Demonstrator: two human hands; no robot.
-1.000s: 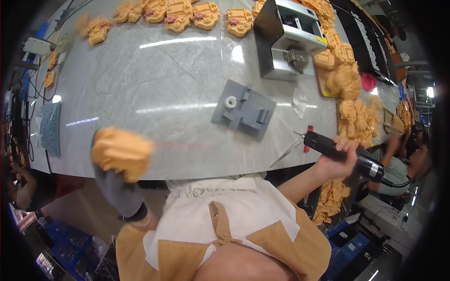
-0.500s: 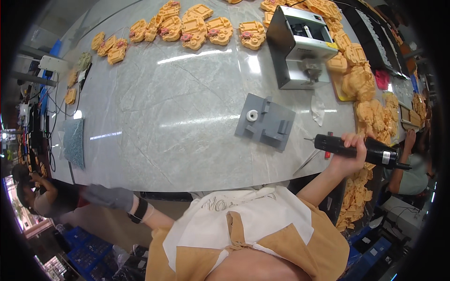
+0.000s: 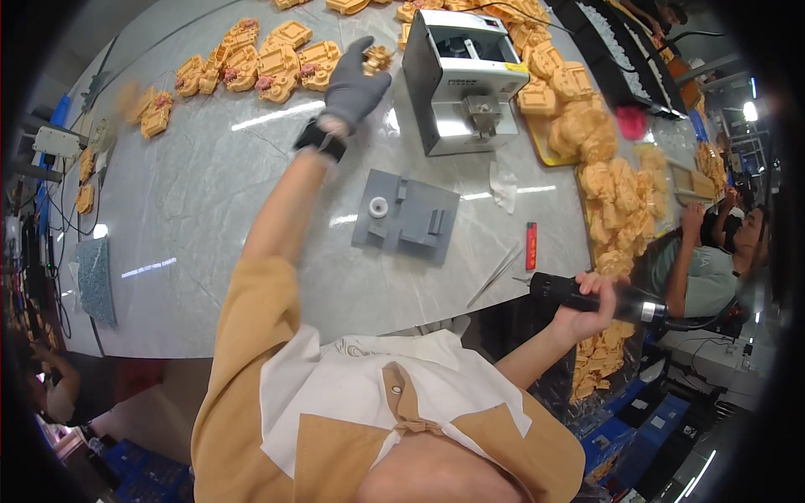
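Observation:
My left hand [image 3: 356,90], in a grey glove, reaches to the far side of the table. Its fingers are spread around an orange plastic housing [image 3: 377,59], which it partly hides; a firm grip does not show. My right hand [image 3: 591,303] is wrapped round a black electric screwdriver [image 3: 560,291], its bit pointing left just past the table's front edge. Between the hands lies a grey fixture plate [image 3: 411,220] with raised blocks and a white round piece [image 3: 378,207] on it.
Behind the fixture stands a metal-and-black machine [image 3: 461,84]. Orange housings [image 3: 277,71] line the far left, and more are piled [image 3: 616,189] at right. Tweezers [image 3: 495,272] and a red strip [image 3: 531,246] lie near the front edge. A co-worker [image 3: 704,268] sits at right.
My left hand has swung from beside the table's front left up to the far housing. The right hand keeps the screwdriver, now slightly lower. The whole view has shifted, moving the table's contents leftward.

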